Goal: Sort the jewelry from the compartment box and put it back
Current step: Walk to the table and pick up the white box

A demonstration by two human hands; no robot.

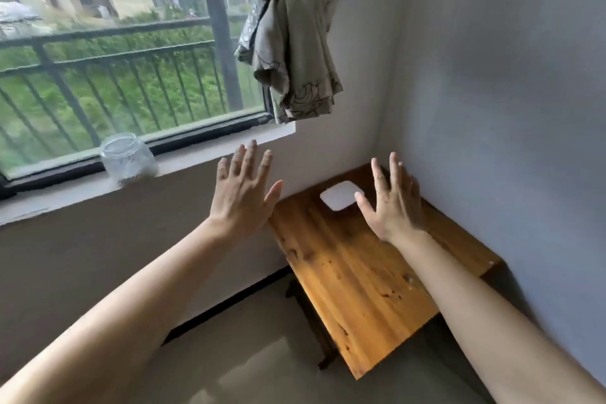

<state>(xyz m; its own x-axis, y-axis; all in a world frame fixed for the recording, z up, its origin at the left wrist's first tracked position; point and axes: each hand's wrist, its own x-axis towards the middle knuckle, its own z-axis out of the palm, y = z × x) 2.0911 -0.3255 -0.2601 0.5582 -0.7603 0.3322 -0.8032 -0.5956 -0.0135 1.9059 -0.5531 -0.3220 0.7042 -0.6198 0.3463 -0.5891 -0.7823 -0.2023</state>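
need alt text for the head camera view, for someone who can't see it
Two bare hands, left hand and right hand, are raised open and empty above a small wooden table in a room corner. A closed white box lies at the table's far end. A glass jar stands on the windowsill beside a knotted curtain.

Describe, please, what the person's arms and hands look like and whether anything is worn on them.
Both forearms are bare, with no sleeves in view. The left hand and right hand have no gloves, and neither wrist carries a watch or bracelet. Any ring is too small to tell.
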